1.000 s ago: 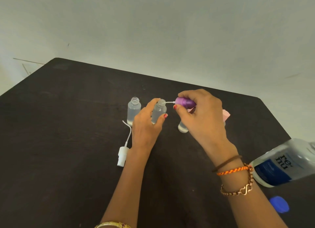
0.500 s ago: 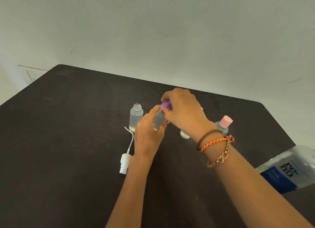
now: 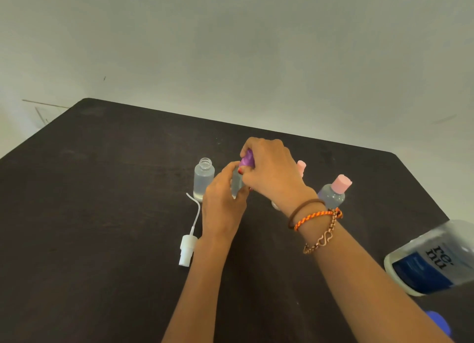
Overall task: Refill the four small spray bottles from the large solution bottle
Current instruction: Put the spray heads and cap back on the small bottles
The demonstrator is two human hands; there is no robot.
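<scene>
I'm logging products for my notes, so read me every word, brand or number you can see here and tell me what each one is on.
"re-nu": on the label of the large solution bottle at the right edge, printed in two stacked lines, "re" over "nu".
Smaller print on that bottle's blue label panel: too blurred to read.
The small spray bottles, the pink caps and the purple cap show no readable text.

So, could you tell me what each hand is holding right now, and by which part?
The left hand grips a small clear bottle round its body; the right hand pinches the purple cap on its neck.
</scene>
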